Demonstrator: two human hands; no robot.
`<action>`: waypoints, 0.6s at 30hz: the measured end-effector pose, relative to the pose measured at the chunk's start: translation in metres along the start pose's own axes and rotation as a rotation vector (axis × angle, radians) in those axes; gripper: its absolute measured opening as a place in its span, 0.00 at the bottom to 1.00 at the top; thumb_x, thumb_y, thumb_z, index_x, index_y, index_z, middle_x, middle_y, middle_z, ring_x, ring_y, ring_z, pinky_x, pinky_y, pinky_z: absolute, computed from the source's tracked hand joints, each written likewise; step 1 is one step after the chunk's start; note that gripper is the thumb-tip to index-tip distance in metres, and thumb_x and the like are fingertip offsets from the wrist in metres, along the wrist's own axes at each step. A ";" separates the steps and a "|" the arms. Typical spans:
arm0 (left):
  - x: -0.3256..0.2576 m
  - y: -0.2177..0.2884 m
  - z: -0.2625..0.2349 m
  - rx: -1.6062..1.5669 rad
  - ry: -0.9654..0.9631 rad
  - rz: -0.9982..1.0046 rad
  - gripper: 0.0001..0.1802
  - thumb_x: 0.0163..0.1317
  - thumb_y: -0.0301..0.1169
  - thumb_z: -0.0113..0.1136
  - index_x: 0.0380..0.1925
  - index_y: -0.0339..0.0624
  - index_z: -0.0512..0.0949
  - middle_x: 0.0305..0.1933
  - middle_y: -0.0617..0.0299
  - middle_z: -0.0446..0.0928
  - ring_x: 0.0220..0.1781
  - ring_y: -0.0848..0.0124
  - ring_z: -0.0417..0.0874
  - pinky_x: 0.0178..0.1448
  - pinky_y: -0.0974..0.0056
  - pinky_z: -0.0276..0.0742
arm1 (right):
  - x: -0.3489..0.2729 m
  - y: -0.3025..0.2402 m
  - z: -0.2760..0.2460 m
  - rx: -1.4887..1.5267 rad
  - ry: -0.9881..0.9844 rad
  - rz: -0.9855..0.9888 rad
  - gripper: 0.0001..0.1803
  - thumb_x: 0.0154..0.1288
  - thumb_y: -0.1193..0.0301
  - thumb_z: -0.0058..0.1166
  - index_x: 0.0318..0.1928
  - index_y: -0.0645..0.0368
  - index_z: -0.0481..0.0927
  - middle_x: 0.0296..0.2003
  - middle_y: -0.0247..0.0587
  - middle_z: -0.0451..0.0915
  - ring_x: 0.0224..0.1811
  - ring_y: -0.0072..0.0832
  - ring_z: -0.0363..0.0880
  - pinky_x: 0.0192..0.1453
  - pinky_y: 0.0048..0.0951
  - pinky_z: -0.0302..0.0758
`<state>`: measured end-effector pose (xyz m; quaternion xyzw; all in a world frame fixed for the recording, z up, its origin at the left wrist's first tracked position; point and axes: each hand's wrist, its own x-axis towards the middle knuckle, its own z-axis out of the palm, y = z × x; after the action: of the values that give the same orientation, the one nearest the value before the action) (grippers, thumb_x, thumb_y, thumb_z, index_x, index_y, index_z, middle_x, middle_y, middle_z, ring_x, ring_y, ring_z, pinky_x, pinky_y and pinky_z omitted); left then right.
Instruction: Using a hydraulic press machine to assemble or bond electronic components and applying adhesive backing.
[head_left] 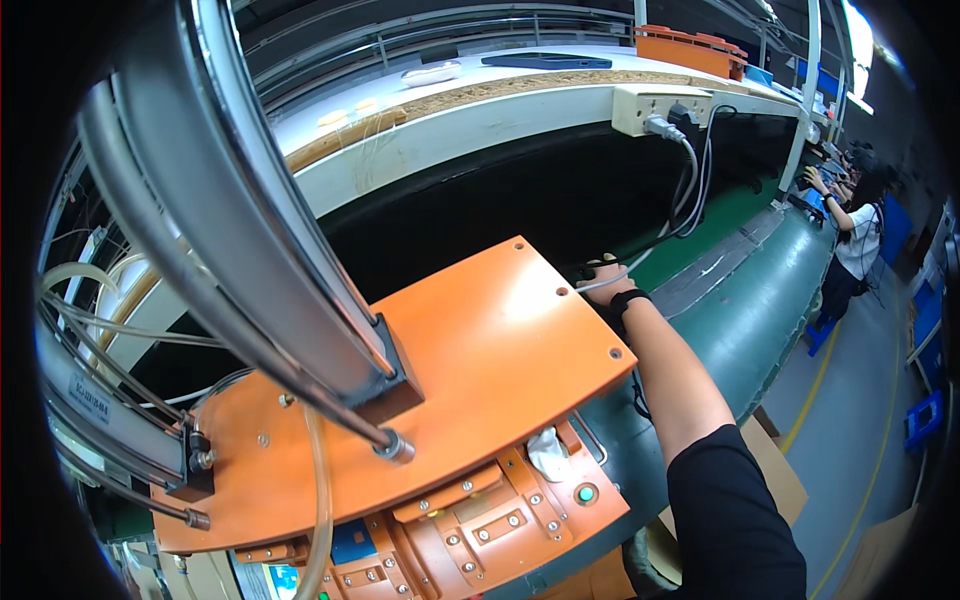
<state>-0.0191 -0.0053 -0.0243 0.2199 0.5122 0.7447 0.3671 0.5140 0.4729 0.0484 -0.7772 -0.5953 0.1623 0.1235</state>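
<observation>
My right hand (604, 274) reaches forward past the far right corner of a flat orange plate (480, 340), with a black strap around the wrist. Its fingers are curled around a grey cable (688, 170) that hangs down from a white power strip (660, 105) on the shelf edge above. The plate's corner hides part of the hand. My left hand is out of sight. Below the plate sits an orange fixture (470, 525) with screws, a green button (586, 493) and a white rag (548, 452).
A grey metal frame with rods and tubes (250, 230) slants down onto the plate at left. A dark green conveyor (760, 300) runs away to the right, where another person (855, 240) works. An orange bin (690, 48) stands on the top shelf. Cardboard boxes (775, 470) lie on the floor.
</observation>
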 end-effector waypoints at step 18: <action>0.013 -0.025 -0.038 0.018 0.042 0.118 0.43 0.63 0.57 0.42 0.69 0.37 0.60 0.71 0.47 0.64 0.72 0.51 0.65 0.73 0.44 0.63 | -0.018 0.037 -0.015 0.340 0.171 -0.070 0.39 0.53 0.51 0.65 0.57 0.70 0.75 0.55 0.64 0.77 0.58 0.50 0.78 0.64 0.38 0.73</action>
<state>-0.0459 -0.0126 -0.0626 0.2373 0.5126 0.7648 0.3098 0.5484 0.4463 0.0494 -0.7349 -0.5734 0.1896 0.3084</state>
